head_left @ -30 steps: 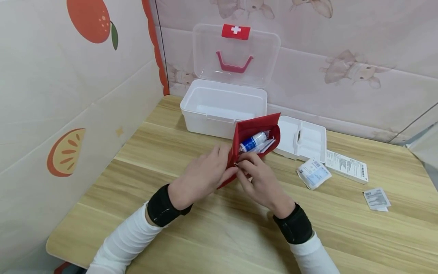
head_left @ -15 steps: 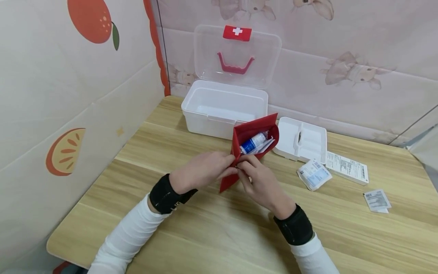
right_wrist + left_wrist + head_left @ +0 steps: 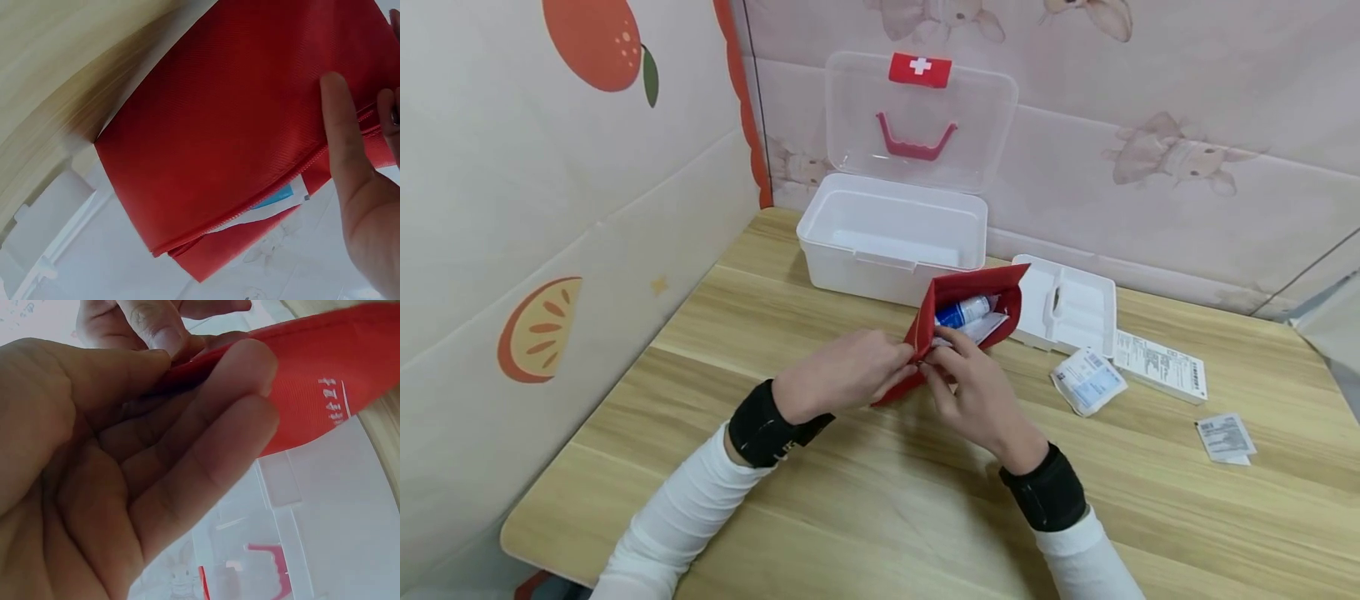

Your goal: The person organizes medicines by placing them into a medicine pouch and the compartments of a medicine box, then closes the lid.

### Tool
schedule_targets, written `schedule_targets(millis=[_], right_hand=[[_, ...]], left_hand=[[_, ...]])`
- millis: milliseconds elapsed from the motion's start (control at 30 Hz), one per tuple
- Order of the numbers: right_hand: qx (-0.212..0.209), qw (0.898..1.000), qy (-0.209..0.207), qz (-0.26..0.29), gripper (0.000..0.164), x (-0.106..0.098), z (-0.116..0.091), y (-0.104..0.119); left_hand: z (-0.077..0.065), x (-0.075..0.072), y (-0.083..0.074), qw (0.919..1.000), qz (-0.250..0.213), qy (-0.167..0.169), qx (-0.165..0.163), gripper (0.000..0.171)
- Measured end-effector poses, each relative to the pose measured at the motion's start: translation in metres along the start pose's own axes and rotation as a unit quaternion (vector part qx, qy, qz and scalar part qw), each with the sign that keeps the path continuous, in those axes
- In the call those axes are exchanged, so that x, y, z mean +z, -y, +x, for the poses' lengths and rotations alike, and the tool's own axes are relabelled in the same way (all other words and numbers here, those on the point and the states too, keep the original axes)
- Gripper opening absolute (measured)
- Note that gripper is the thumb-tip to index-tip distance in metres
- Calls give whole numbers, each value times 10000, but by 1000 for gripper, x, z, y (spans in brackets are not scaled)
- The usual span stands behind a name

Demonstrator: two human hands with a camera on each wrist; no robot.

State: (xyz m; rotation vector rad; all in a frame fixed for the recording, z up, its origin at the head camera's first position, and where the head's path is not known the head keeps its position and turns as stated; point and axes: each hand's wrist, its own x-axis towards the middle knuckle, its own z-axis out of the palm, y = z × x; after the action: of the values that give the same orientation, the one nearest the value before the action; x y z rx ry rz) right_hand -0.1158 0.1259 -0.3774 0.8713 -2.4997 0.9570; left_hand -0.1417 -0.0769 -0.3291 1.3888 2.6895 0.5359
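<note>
A red zippered pouch [image 3: 981, 279] is held up above the table with its mouth gaping. Inside lie a blue-and-white wrapped cylinder [image 3: 964, 312] and flat white packets [image 3: 989, 327]. My left hand [image 3: 846, 372] pinches the pouch's near corner, by the end of the zipper; its lower fingers lie against the red fabric in the left wrist view. Right beside it, my right hand [image 3: 981, 400] pinches at the same zipper end, where a metal zipper pull [image 3: 395, 115] glints in the right wrist view. One finger of that hand stretches along the pouch's side.
Behind the pouch stands a white first-aid box [image 3: 865, 271], its clear lid [image 3: 857, 117] raised. To its right lie a white tray insert [image 3: 1093, 304], a flat printed box [image 3: 1165, 367], a plastic-wrapped pack [image 3: 1088, 382] and small sachets [image 3: 1225, 437]. A wall borders the table's left.
The pouch has tipped and shifted slightly right and toward me, hiding more of the cylinder. My left hand has drawn in closer to the zipper end; both hands keep their hold there.
</note>
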Motion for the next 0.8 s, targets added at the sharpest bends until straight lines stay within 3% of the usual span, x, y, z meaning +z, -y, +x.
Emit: schedule_targets(millis=[167,400,533,633,733,800], right_hand=[[48,10000,-47,66,13,1,1,0],[375,9921,-519,1075,9,-3,0,-6],[887,9850,-173,1470,11,-6,0,-7],[1463,9639,181,2216,13,-6,1,-9],[2117,9228,360,3198,12,-6,1,-11],[2382,9006,314,3621,13,-7,1,-11]], left_hand=[[0,0,-1,10000,34,-53,-1,14],[0,-1,-5,9990,-278,180,-303,16],[-1,-2,-5,9980,-435,235,-387,16],[-1,-1,-5,9973,-539,264,-413,16],[-1,-1,-5,9964,-682,266,-425,15],[-1,-1,-5,9949,-827,288,-493,14]])
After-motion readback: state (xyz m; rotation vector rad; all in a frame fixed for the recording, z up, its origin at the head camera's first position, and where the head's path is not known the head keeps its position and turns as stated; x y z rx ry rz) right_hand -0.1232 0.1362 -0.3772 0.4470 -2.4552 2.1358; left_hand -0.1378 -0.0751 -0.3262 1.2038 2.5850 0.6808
